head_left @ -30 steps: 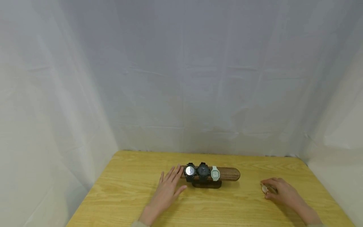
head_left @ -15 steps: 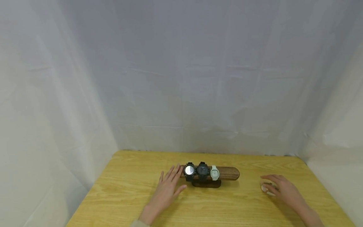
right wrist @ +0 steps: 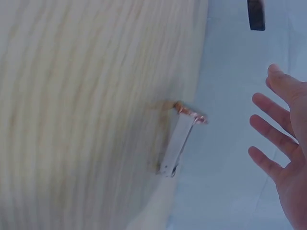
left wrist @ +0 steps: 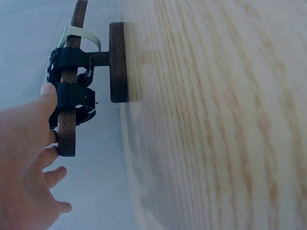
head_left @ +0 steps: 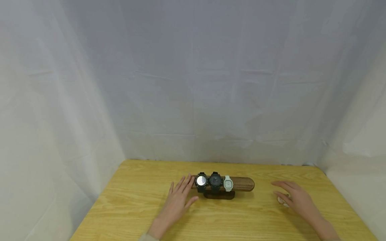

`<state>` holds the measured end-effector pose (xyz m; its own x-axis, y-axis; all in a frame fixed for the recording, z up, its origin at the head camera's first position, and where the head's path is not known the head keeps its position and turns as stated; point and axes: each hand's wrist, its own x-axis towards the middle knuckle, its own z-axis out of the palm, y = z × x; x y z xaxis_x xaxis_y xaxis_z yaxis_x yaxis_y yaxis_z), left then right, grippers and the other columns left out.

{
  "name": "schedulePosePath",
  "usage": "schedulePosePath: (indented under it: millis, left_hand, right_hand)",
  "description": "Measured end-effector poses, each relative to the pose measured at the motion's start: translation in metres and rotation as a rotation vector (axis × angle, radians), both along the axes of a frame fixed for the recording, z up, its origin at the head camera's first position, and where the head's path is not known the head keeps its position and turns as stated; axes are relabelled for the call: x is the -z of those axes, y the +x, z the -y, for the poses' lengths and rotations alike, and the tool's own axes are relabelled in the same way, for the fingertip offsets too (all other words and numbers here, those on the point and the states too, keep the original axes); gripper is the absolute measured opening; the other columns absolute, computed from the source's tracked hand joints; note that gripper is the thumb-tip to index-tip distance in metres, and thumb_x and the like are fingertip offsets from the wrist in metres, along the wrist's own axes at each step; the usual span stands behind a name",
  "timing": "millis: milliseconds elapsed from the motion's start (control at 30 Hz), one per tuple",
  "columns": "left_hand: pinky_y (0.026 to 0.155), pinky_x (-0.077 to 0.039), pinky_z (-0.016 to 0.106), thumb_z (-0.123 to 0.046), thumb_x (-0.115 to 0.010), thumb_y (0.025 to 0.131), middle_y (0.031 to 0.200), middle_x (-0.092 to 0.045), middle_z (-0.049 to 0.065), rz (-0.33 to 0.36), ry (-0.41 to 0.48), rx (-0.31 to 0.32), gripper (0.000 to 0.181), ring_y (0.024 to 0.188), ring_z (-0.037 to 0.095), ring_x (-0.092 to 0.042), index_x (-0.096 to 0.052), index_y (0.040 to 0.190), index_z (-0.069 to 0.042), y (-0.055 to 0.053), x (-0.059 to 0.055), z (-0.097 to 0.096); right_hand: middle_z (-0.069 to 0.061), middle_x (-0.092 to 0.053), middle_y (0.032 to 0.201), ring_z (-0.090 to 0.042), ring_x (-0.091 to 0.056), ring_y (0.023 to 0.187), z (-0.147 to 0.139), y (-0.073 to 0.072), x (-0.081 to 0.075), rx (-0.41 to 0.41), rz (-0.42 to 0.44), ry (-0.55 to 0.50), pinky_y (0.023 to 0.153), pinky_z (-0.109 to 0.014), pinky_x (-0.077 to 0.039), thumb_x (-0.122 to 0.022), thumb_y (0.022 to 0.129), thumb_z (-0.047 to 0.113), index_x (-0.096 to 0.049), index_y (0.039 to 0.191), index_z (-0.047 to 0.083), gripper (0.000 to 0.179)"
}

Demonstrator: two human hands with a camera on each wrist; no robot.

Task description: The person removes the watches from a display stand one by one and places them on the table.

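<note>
A dark wooden watch stand [head_left: 245, 184] carries a black watch with a bright face [head_left: 201, 181], a second black watch [head_left: 215, 180] and a white square-faced watch [head_left: 228, 183]. My left hand [head_left: 174, 206], fingers straight, rests at the stand's left end, fingertips beside the bar [left wrist: 67, 139] in the left wrist view. Off to the right, my right hand [head_left: 300, 202] hovers with fingers extended over a small watch [head_left: 281, 200], partly covering it. The right wrist view shows that watch with a rose-gold case [right wrist: 192, 114] and pale strap lying on the table, apart from the fingers [right wrist: 273, 132].
The stand's lower foot [head_left: 219, 195] sits on the yellow wood-grain table [head_left: 144, 187]. White cloth [head_left: 193, 100] hangs behind the table's back edge and along both sides.
My right hand lets go of the rose-gold watch, leaving it on the table. Its fingers spread and shift slightly left and up. My left hand stays at the stand.
</note>
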<state>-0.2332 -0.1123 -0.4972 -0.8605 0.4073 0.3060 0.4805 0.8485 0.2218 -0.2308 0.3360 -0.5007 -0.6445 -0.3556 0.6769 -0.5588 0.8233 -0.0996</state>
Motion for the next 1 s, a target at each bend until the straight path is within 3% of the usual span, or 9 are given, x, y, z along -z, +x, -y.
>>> schedulePosePath:
  millis: [167, 400, 833, 1000]
  left_hand:
    - [0.12, -0.014, 0.065, -0.058, -0.038, 0.104, 0.166, -0.025, 0.009, -0.002, -0.002, -0.002, 0.076, 0.152, 0.033, -0.024, -0.028, 0.16, -0.009, 0.001, 0.0, 0.0]
    - [0.12, -0.014, 0.065, -0.057, -0.039, 0.104, 0.166, -0.024, 0.009, -0.002, 0.002, -0.001, 0.075, 0.153, 0.033, -0.023, -0.029, 0.16, -0.009, 0.002, -0.001, -0.001]
    - [0.12, -0.014, 0.065, -0.058, -0.037, 0.104, 0.166, -0.022, 0.008, 0.006, 0.0, -0.001, 0.075, 0.153, 0.033, -0.023, -0.028, 0.16, -0.009, 0.002, 0.0, -0.001]
    - [0.12, -0.014, 0.065, -0.059, -0.037, 0.103, 0.166, -0.022, 0.008, 0.004, 0.0, -0.004, 0.075, 0.153, 0.033, -0.023, -0.028, 0.16, -0.01, 0.002, 0.0, -0.002]
  right_hand:
    - [-0.006, -0.074, 0.113, -0.025, -0.071, 0.092, 0.015, -0.008, -0.008, -0.064, -0.034, 0.01, 0.073, -0.043, -0.061, -0.088, 0.072, 0.009, -0.07, 0.123, 0.01, 0.054]
    - [-0.011, -0.067, 0.13, -0.034, -0.066, 0.111, 0.042, -0.014, -0.019, -0.087, -0.006, 0.04, 0.089, -0.054, -0.056, -0.088, 0.075, 0.017, -0.063, 0.134, 0.01, 0.064]
    - [-0.015, -0.06, 0.14, -0.039, -0.063, 0.116, 0.088, -0.027, -0.024, -0.135, 0.012, 0.129, 0.091, -0.063, -0.054, -0.088, 0.074, 0.033, -0.057, 0.142, 0.01, 0.079]
    - [-0.014, -0.058, 0.143, -0.037, -0.06, 0.123, 0.103, -0.031, -0.021, -0.143, 0.063, 0.137, 0.097, -0.064, -0.05, -0.086, 0.078, 0.038, -0.054, 0.145, 0.011, 0.079]
